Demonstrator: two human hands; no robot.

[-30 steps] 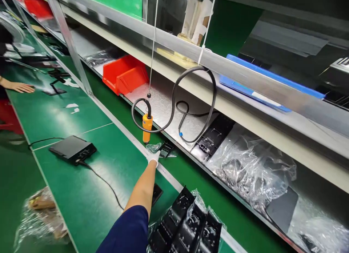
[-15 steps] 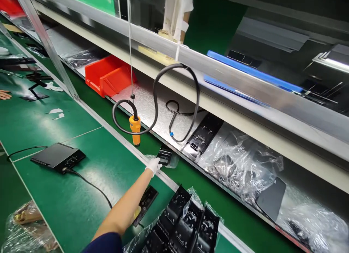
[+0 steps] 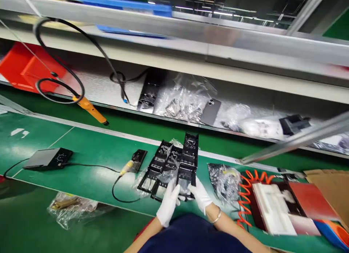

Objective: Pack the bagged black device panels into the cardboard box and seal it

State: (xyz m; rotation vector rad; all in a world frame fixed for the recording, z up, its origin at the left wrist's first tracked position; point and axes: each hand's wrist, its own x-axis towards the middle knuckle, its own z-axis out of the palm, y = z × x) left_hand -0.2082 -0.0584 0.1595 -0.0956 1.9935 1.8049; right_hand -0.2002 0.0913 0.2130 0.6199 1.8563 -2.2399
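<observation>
Both hands gloved white, at the table's near edge. Left hand point(image 3: 167, 204) and right hand point(image 3: 200, 195) both closed on the near end of a black tray point(image 3: 187, 171), partly in clear wrap. Tray: black moulded plastic, ribbed pockets, long and narrow, lying front-to-back. More black trays point(image 3: 160, 164) touch it on the left, fanned out, film under them. Right of it: a foil bag point(image 3: 223, 176), then an orange coiled hose point(image 3: 245, 187) and a red-and-white box point(image 3: 286, 205) near the near edge. Left: small black part point(image 3: 138, 159) with cable, black box point(image 3: 46, 159) further left; bare green table between them. Far side: shelf point(image 3: 109, 89) with bagged parts, orange driver point(image 3: 89, 109) hanging over the far edge.
</observation>
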